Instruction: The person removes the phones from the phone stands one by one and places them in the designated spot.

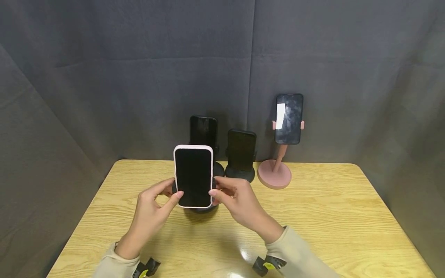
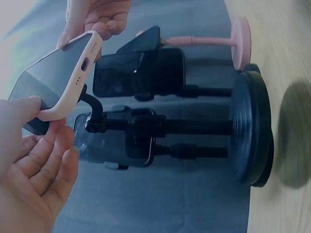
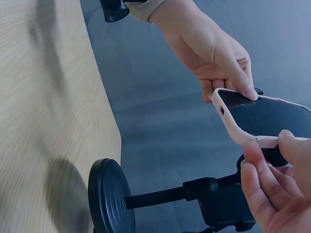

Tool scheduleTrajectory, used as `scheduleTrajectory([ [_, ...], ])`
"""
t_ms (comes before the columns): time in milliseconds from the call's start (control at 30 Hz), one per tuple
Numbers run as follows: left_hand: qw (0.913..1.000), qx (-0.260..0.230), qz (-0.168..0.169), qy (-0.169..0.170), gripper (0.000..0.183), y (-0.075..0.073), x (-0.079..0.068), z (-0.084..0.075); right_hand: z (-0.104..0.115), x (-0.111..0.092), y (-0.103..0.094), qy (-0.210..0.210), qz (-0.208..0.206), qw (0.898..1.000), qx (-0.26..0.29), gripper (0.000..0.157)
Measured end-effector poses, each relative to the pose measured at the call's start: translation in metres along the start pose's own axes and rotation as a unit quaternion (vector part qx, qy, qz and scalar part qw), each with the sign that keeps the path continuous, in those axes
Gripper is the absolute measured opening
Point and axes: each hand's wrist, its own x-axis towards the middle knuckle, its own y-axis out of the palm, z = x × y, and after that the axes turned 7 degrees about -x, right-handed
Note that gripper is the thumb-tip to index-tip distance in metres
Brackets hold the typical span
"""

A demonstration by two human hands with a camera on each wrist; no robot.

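- Pink-cased phone [image 1: 193, 177], its screen dark, is upright just left of and below the centre of the head view, in front of a black stand [image 2: 199, 127]; whether that stand's clamp bears it cannot be told
- Left hand [image 1: 151, 208]: grip narrow, pinching the phone's lower left edge, thumb on the front and fingers behind
- Right hand [image 1: 240, 197]: grip narrow too, pinching the opposite edge of the same phone
- Port opening [image 2: 85, 64] and small round holes along the case's end show at upper left in the left wrist view
- Black phone [image 1: 203, 129] behind, partly hidden
- Second dark phone [image 1: 241, 150] slightly right of centre, on a black base [image 1: 240, 174]
- Third phone [image 1: 293, 119], a white glare on its screen, clamped in a pink stand [image 1: 274, 175] at right of centre
- Wood-grain surface [image 1: 330, 224] below, grey cloth [image 1: 156, 85] above
- Beige sleeves [image 1: 302, 251] at the bottom edge, with black wrist bands [image 1: 278, 261]; any writing on their yellow-green patches is too small to read
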Motion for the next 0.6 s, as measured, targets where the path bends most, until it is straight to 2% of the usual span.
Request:
scheduleTrajectory([
  [233, 0.9997, -0.02, 0.014, 0.009, 0.032, 0.016, -0.002, -0.002, -0.009, -0.009, -0.01, -0.004, -0.004, 1.0, -0.025, 0.04],
  [600, 0.998, -0.049, 0.039, 0.01, 0.03, 0.041, -0.004, 0.0, -0.025, -0.024, -0.025, 0.012, -0.017, 1.0, -0.017, 0.041],
])
